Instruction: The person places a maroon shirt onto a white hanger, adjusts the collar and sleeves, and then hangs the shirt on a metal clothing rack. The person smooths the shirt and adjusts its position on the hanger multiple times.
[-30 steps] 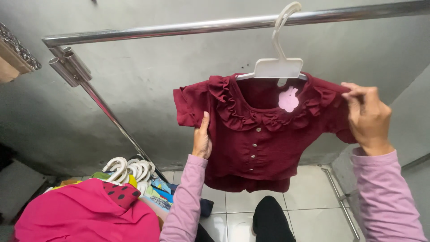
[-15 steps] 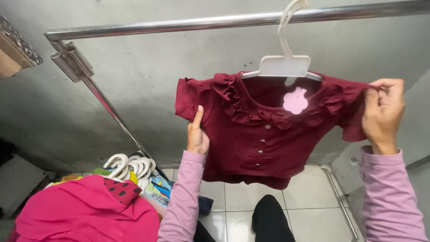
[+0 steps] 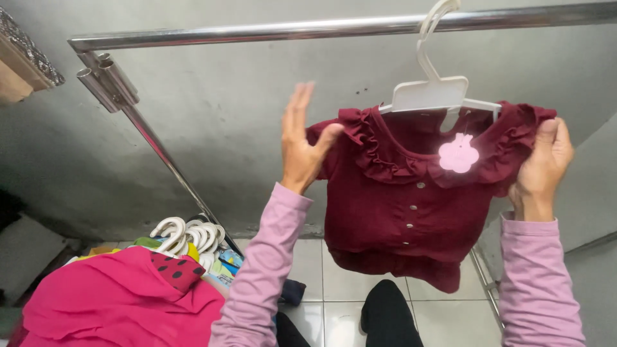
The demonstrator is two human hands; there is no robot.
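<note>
— What are the fingers doing?

— The left hand [image 3: 305, 144] is raised flat, its fingers straight and held loosely together, gripping nothing. Only the thumb leans out and touches the sleeve edge of the dark red blouse [image 3: 418, 205]. The right hand [image 3: 540, 170] is curled over the other sleeve, fingers wrapped round the ruffled shoulder and pinching the cloth (the fingertips themselves are tucked behind the fabric, so I cannot tell how tightly they press).

— And where is the blouse?

— It hangs on one white plastic hanger [image 3: 437, 90], whose hook is over the steel rail [image 3: 270, 31] at the top. The blouse is spread between the two hands, front facing the camera, against the grey wall.

— Count things for me.

— One blouse, one hanger on the rail, one pink flower-shaped tag [image 3: 459, 153] at the neckline. Three small pale buttons down the front that I can see clearly. Two pink sleeves, one per arm. Low on the left lies one bright pink garment [image 3: 109, 302] with a red patch dotted black, and just behind it a bunch of spare white hangers [image 3: 189, 234] (too overlapped for an exact count; several hooks show). One slanted steel brace [image 3: 160, 151] runs down from the rail's corner.
</note>
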